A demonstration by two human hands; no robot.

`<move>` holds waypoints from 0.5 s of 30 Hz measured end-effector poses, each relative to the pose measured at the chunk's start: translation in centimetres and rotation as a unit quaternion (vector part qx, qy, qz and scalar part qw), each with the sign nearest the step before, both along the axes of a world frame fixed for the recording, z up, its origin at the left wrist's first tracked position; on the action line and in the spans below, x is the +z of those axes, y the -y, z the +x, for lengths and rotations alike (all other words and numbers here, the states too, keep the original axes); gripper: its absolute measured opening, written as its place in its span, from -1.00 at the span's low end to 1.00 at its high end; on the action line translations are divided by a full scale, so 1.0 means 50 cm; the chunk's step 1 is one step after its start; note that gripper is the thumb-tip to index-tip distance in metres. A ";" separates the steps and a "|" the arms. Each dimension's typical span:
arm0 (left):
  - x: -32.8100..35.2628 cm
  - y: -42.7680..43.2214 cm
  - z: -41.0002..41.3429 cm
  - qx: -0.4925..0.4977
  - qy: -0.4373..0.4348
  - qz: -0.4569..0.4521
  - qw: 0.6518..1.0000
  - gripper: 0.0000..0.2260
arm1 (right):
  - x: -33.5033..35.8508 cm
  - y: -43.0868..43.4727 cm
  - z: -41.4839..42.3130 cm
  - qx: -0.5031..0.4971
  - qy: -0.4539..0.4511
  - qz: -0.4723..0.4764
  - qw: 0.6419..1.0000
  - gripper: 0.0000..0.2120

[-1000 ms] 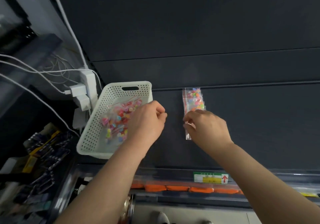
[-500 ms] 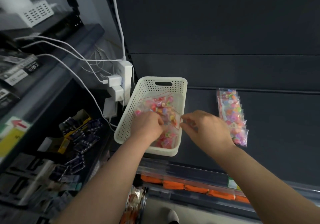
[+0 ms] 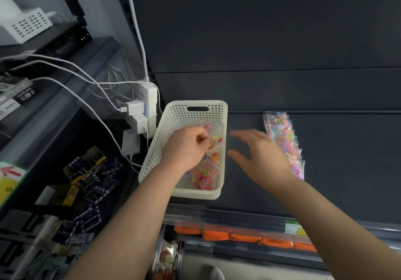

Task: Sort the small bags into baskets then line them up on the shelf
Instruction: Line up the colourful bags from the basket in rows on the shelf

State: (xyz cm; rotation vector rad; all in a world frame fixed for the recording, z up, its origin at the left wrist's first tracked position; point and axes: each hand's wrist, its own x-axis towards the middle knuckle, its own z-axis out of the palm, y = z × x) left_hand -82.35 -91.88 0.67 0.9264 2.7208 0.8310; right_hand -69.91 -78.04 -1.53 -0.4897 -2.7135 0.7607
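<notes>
The dark shelf (image 3: 325, 149) lies bare toward 3 o'clock, right of the row of small bags (image 3: 284, 141), and that stretch is open to a hand. Between the white basket (image 3: 160, 145) and the bags runs a narrow lane, filled by the spread right hand (image 3: 260, 154). The left hand (image 3: 186, 147) sits inside the basket among bags there. At 9 o'clock the power strip (image 3: 149, 97) with its chargers and cables crowds the basket's left wall. At 12 o'clock the back panel closes the shelf.

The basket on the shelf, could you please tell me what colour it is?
The basket is white, with perforated walls; the head view shows it.
</notes>
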 end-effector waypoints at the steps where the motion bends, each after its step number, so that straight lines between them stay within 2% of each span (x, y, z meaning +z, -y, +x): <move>1: 0.013 0.000 0.006 -0.032 -0.008 -0.003 0.999 -0.92 | 0.004 -0.005 0.001 0.004 0.003 -0.015 1.000 -0.46; 3: 0.033 -0.010 0.025 -0.088 -0.042 -0.019 0.995 -0.91 | 0.009 -0.010 0.004 0.029 0.010 -0.048 0.998 -0.35; 4: 0.040 -0.019 0.036 -0.110 -0.064 -0.022 0.992 -0.90 | 0.010 -0.012 0.006 0.037 0.005 -0.063 0.997 -0.36; 6: 0.044 -0.040 0.052 -0.134 -0.064 -0.008 0.989 -0.91 | 0.009 -0.015 0.011 0.039 -0.017 -0.103 0.994 -0.50; 8: 0.036 -0.057 0.058 -0.125 -0.026 -0.002 0.992 -0.91 | 0.007 -0.017 0.013 0.031 -0.015 -0.124 0.992 -0.68; 9: 0.031 -0.061 0.057 -0.110 -0.010 -0.006 0.994 -0.90 | 0.004 -0.017 0.012 0.026 -0.004 -0.127 0.992 -0.69; 14: 0.003 -0.041 0.040 -0.002 0.101 0.060 0.993 -0.94 | -0.004 -0.017 0.008 0.000 0.009 -0.150 0.989 -0.62; 15: -0.002 -0.034 0.040 0.009 0.128 0.065 0.990 -0.86 | -0.004 -0.016 0.009 -0.008 0.003 -0.149 0.989 -0.63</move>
